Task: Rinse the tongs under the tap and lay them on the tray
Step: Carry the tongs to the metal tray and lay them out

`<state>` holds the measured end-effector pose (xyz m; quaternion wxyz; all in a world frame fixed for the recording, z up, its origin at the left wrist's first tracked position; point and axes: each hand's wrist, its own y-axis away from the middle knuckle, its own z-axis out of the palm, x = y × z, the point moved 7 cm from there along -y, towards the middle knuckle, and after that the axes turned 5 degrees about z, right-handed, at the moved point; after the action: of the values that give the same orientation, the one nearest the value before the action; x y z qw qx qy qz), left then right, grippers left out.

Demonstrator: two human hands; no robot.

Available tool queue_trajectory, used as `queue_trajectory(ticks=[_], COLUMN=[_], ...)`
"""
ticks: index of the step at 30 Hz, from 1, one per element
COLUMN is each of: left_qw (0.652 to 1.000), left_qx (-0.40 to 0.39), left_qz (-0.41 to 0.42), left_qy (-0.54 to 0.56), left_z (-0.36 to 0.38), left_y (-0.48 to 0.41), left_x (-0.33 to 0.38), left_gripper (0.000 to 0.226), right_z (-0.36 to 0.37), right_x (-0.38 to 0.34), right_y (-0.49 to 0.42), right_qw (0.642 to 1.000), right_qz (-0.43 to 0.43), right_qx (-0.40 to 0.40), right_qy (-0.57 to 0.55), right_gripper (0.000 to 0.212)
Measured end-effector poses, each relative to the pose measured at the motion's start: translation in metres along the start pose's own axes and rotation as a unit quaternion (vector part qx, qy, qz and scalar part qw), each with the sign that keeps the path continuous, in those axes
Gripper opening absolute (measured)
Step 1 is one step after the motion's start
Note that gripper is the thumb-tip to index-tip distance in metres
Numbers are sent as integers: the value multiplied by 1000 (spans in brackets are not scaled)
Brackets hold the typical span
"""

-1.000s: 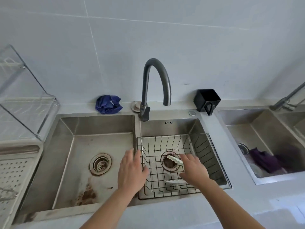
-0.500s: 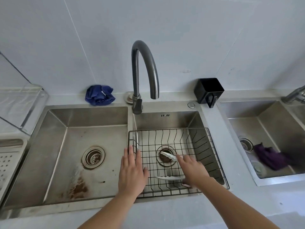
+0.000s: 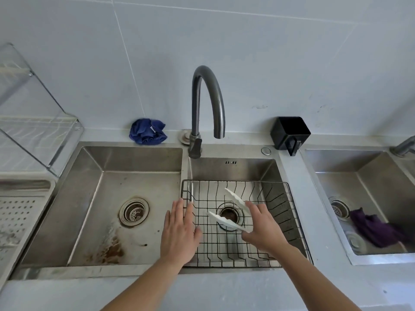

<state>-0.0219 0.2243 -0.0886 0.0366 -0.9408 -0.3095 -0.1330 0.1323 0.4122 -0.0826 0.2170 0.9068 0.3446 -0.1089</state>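
White tongs (image 3: 225,219) with two spread arms are held by my right hand (image 3: 262,230) over the black wire basket (image 3: 285,212) in the middle sink. The fingers and thumb grip the joined end; the arm tips point up and to the left, above the drain. My left hand (image 3: 179,232) hovers flat with straight fingers over the basket's left rim and the divider between the sinks. The dark curved tap (image 3: 207,102) stands behind the basket, with no water running from its spout. A perforated white tray (image 3: 15,212) lies at the far left edge.
A stained steel sink (image 3: 116,209) lies left of the basket. A blue cloth (image 3: 147,131) and a black holder (image 3: 289,132) sit on the back ledge. A third sink (image 3: 368,176) at right holds a purple cloth (image 3: 375,227). A clear lid (image 3: 33,122) leans at left.
My right hand has lifted the tongs off the basket floor and raised their tips. The left hand stays by the basket's left rim. The camera view has shifted slightly.
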Motion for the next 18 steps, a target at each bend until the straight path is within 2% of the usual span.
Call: queue_trajectory(ticks=[5, 8, 18], left_qw=[998, 993, 975], left_qx=[42, 64, 124], left_qz=[-25, -69, -173], left_qy=[-44, -65, -56], left_z=[-39, -68, -142], left_y=[15, 26, 92], left_x=[-42, -74, -180], left_gripper=[73, 71, 73], right_z=[-16, -15, 14], right_x=[-52, -99, -262], right_y=[-3, -6, 8], right_qw=[996, 992, 979], right_qz=[-52, -101, -200], right_qx=[35, 31, -7], right_qy=[-57, -70, -33], right_gripper=[91, 92, 95])
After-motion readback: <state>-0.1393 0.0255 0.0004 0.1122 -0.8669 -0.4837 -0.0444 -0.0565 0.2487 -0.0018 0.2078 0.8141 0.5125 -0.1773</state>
